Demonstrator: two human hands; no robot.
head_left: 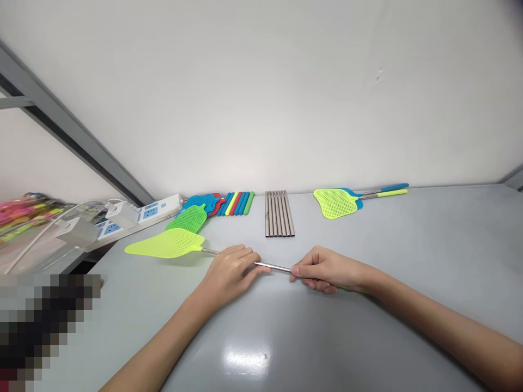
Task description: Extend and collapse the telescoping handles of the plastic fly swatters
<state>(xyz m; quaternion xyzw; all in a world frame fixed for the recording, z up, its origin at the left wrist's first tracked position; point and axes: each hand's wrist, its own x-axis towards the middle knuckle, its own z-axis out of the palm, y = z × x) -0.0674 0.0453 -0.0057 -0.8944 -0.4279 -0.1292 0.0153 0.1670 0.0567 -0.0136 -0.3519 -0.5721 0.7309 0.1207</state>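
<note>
A glossy grey tabletop [245, 321] is spreading between your forearms. Your right hand [321, 269] is pinching the slim silver shaft of a yellow-green fly swatter [165, 244], fingers curling closed; your left hand [232, 272] is closing around the shaft nearer the perforated head, which is pointing left. Beyond, apart from your hands, steel tubes [280, 218] are lying side by side, coloured grips [237, 203] and loose swatter heads [188, 220] sitting left, two swatters [337, 204] right. A white wall [261, 98] is bordering the tabletop's far edge.
</note>
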